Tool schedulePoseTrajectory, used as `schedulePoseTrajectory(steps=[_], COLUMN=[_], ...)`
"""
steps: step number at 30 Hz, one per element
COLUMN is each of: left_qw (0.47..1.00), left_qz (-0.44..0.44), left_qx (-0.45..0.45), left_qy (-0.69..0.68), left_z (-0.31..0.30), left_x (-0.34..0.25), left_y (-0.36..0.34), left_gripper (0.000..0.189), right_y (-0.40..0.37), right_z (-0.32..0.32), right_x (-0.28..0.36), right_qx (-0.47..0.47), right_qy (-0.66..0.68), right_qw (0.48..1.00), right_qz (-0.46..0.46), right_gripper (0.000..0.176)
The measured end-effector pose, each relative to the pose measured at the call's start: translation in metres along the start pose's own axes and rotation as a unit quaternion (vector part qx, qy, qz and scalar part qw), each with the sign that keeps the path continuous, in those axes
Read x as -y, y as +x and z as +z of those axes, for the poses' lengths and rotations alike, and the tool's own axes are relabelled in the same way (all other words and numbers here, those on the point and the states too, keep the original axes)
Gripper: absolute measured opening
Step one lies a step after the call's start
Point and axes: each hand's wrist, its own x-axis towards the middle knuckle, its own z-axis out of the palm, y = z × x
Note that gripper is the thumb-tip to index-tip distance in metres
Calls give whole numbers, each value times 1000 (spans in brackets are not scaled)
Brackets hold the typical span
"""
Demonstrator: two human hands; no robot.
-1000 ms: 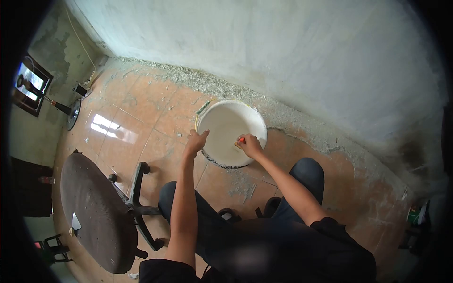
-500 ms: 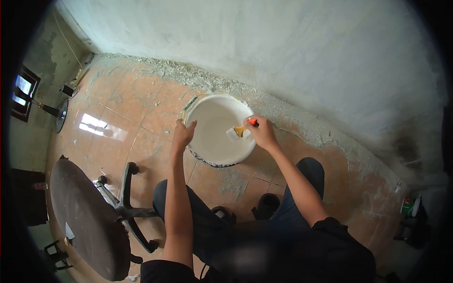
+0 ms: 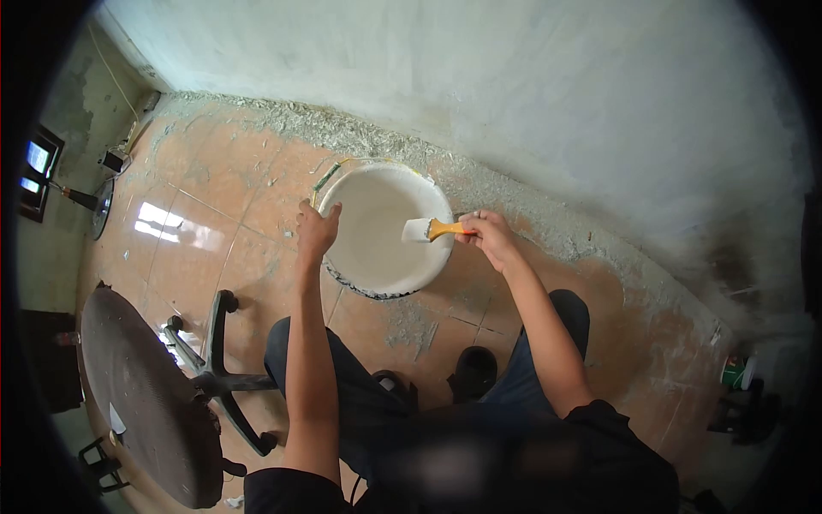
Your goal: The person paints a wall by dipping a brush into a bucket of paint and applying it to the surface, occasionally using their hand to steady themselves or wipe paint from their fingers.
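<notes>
Centre-left: left hand (image 3: 318,228), gripping the bucket's left rim. Centre: round white plastic bucket (image 3: 421,272). Right of centre: flat yellow-handled paintbrush (image 3: 440,229), white-coated bristles over the bucket; right hand (image 3: 490,237), pinching handle end. Advisable: steady rim, bristles above bucket so drips fall inside.

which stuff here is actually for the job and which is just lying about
In use, it seems:
- brush, held in the right hand
- bucket, its rim held by the left hand

Apparently just about:
- swivel chair
- dark stool, lower left
- green container, far right
- debris along the wall
</notes>
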Motion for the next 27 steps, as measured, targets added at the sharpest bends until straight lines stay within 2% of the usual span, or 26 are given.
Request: schedulePoseTrajectory(steps=[2,4,5,7,9,11,13,16,18,21,25,27], left_qw=[1000,1000,1000,999,999,998,998,998,999,996,993,987], left_qz=[-1,-3,3,11,15,4,-7,29,-10,50,66,57], left_qx=[-6,-10,-20,-32,-13,-20,-7,-40,-28,-79,-95,-89], left_qy=[-2,-1,5,9,37,60,65,50,35,16,-32,-125], left_z=[-2,-3,-3,-6,-6,1,-4,1,-3,5,7,0], left_x=[-2,-4,-5,-6,-7,-3,-12,-12,-20,-6,6,-9], left_y=[-1,-5,-5,-7,-4,2,-3,-3,-6,5,19,10], left_gripper=[80,80,79,79,76,76,75,72,72,64,55,47], right_y=[0,2,1,0,-4,-8,-17,-20,-26,-25,-31,-32], right_z=[-1,-8,-10,-16,-14,-14,-6,-2,3,3,4,3], right_x=[-1,-8,-10,-12,-14,-28,-29,-32,-22,-18,-9,-5], right_qx=[22,58,60,68,74,51,52,51,89,106,104,113], right_qy=[-36,-272,-271,-456,-540,-632,-665,-679,-691,-682,-636,-642], right_qw=[999,957,957,876,833,759,737,728,710,716,755,754], right_qz=[-1,-84,-85,-142,-97,-145,-112,-86,-98,-102,-125,-84], right_gripper=[6,8,8,12,12,15,14,12,13,22,30,33])
